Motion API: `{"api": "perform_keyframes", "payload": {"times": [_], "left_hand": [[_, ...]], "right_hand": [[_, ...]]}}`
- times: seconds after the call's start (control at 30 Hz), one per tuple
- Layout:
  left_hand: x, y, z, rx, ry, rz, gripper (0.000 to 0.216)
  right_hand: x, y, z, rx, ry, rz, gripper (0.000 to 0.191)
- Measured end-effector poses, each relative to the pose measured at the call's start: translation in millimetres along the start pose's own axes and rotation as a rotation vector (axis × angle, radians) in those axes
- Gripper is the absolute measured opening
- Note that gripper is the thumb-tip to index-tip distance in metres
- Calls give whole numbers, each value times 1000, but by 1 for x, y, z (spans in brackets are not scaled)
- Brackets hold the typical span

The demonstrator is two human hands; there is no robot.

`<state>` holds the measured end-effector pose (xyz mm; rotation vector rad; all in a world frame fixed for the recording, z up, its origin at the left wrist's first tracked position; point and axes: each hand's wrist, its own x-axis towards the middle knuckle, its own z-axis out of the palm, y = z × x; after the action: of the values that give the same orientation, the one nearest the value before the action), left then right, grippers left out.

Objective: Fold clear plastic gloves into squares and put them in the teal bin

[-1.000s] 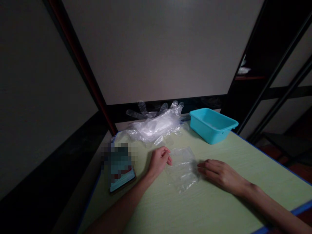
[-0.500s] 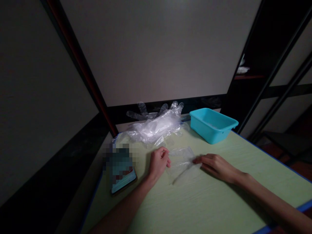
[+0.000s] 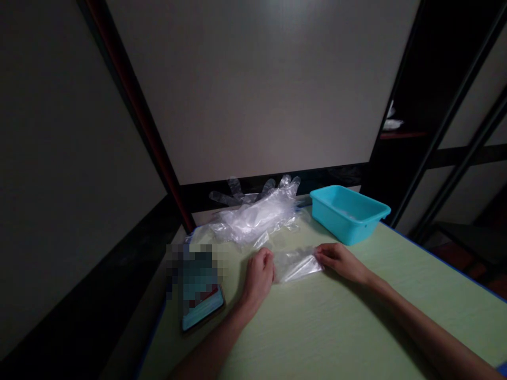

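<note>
A clear plastic disposable glove (image 3: pixel 298 265), folded into a narrow strip, stretches between my two hands just over the table. My left hand (image 3: pixel 259 272) is closed at its left end, with the fingertips partly hidden. At the other end, my right hand (image 3: pixel 336 259) pinches the plastic between thumb and fingers. Beyond my hands lies a loose pile of clear disposable gloves (image 3: pixel 253 216), some of their fingers sticking up at the back.
A turquoise plastic basin (image 3: pixel 344 216) stands at the back right of the pale green table (image 3: pixel 301 332); something pale lies inside. On the left is a phone-like device (image 3: pixel 204 309), partly pixelated. Wall panels (image 3: pixel 269 95) rise behind the table.
The plastic glove lay spread wider, with a blurred edge; now it is folded narrower and held at both ends. My left hand has closed on it. The view has tilted slightly up.
</note>
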<state>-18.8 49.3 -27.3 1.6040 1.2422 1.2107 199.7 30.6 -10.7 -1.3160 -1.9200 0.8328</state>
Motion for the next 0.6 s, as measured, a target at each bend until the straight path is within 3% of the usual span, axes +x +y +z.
{"api": "perform_keyframes", "payload": {"times": [0.17, 0.37, 0.6], "left_hand": [[2, 0, 0, -23, 3, -20, 6], [3, 2, 1, -42, 9, -43, 8], [3, 8, 0, -29, 13, -51, 13]], "right_hand": [[3, 6, 9, -9, 146, 127, 22], [1, -1, 17, -224, 291, 140, 20], [-2, -6, 23, -280, 381, 124, 14]]}}
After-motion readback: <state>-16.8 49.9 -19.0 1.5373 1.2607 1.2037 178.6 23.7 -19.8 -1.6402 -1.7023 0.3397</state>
